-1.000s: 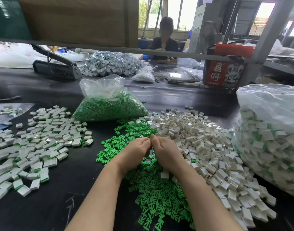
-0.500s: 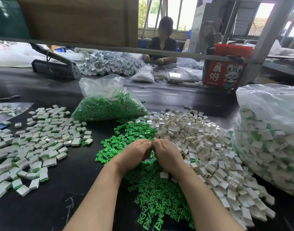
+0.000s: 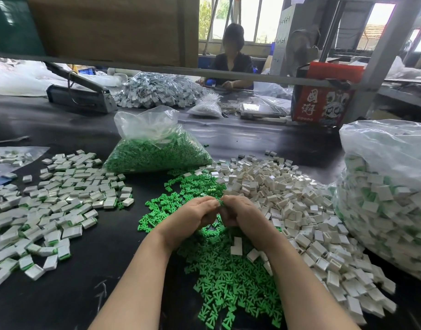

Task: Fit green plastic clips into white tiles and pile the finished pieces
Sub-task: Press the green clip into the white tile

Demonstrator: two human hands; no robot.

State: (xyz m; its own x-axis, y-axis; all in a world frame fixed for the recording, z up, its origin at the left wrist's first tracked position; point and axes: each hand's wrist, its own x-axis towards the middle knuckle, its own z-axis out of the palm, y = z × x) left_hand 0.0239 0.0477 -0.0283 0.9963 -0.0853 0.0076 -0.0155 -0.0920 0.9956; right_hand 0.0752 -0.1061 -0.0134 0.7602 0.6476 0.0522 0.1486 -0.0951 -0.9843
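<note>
Both hands are pressed together knuckle to knuckle right over the loose green clip pile [image 3: 219,277], left hand [image 3: 192,216] and right hand [image 3: 240,215] with fingers curled in, pinching a tiny bit of green between the fingertips, can't tell if a tile's in there too. Empty white tiles [image 3: 288,198] are heaped just right of that pile, finished pieces [image 3: 52,206] spread well to its left, bagged clips [image 3: 157,151] behind it, big bag of done ones [image 3: 385,198] far right

Piece betw. hands [image 3: 220,211] mostly hidden by fingers.
</note>
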